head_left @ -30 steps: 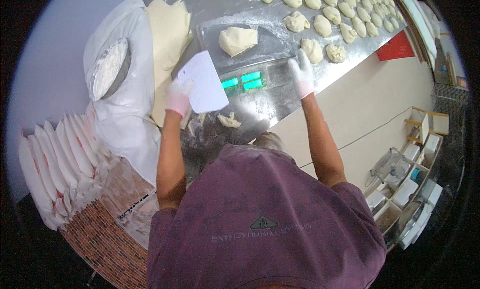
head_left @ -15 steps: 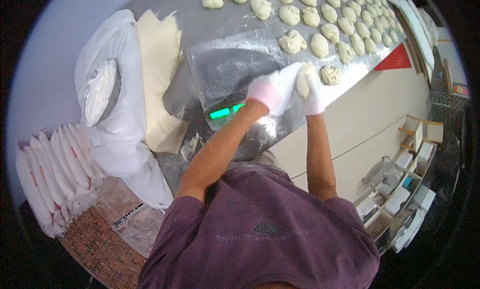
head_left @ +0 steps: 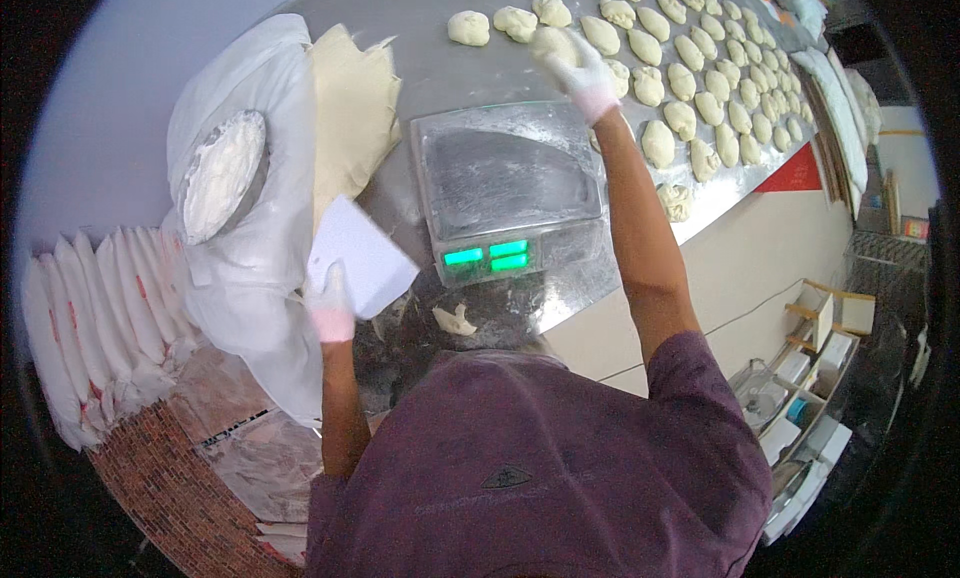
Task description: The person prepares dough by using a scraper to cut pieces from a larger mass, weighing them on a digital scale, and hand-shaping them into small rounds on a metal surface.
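My left hand [head_left: 332, 296], in a white glove with a pink cuff, is closed on a flat white dough scraper [head_left: 366, 258]. The scraper's far edge lies over the near end of a large slab of dough [head_left: 345, 108]. Farther off, my gloved right hand [head_left: 588, 82] is closed around a piece of dough [head_left: 553, 48], slightly blurred, among the rows of dough pieces [head_left: 682, 82]. Between my arms stands a digital scale [head_left: 505, 173] with a lit green display and a bare, floury platform.
A metal bowl of flour [head_left: 224, 178] rests on white cloth [head_left: 290, 68] at the left. A torn dough scrap [head_left: 454, 321] lies near the table's front edge. White sacks [head_left: 100, 328] stand at the lower left; shelves with bins [head_left: 800, 408] are at the right.
My hands have separated. The left has swung left to the slab with the scraper; the right has carried a dough piece away to the far rows. The scale's platform is now uncovered.
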